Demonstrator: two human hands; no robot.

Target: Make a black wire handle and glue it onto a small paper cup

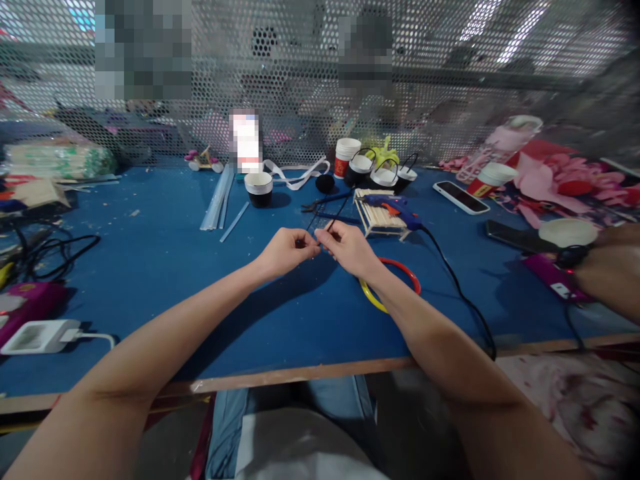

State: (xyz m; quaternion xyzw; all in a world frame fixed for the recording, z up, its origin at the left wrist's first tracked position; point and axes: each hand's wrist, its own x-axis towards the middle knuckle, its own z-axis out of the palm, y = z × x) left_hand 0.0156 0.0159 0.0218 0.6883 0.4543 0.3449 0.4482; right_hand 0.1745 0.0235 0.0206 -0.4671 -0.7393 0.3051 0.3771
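Well out to the left of the left hand, a purple box and a white square plug adapter lay near the table edge. Closer, beyond that hand and to its left, were a bundle of long clear plastic sticks and a short clear stick set apart. Just beyond the same hand stood a black-and-white round cup.

The left hand's thumb and forefinger were pressed together, and seemed to pinch the near end of a thin black wire-like strand. The right hand, just beside it, grasped the strand between thumb and fingers; it ran up and away past those fingertips. Their grip hid what lay right between the two hands.

The step in hand looked like shaping or joining the strand at the meeting fingertips. It called, I judged, for a light, steady pinch from the left while the right guided the free length.

Beyond the right hand were dark-handled pliers and, to its right, a blue glue gun on a small rack of pale sticks. A red-and-yellow ring lay partly behind the right forearm. Far right, a co-worker's arm wore a black wristband.
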